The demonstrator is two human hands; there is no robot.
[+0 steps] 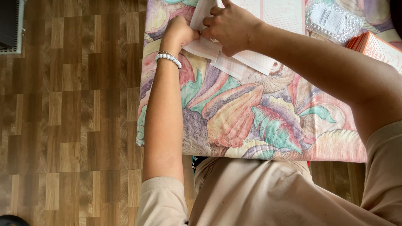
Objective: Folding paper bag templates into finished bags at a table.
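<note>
Your left hand (pixel 181 31) and right hand (pixel 230 25) meet at the far edge of the desk (pixel 251 121), both grips pinched shut on a white paper sheet (pixel 247 60) with a fine pink pattern. More such sheets (pixel 280 12) lie beyond. A clear packet (pixel 333 19) and an orange box (pixel 379 48) lie to your right.

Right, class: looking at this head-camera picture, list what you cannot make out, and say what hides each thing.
Head view only:
- Fold of the white paper sheet: covered by the left hand and right hand.
- Fingertips of both hands: curled into the paper, so the grip is unclear.
- Clear plastic packet: cut off by the top edge.
- Orange box: cut off by the right edge.
- Table under the floral cloth: fully covered.
</note>
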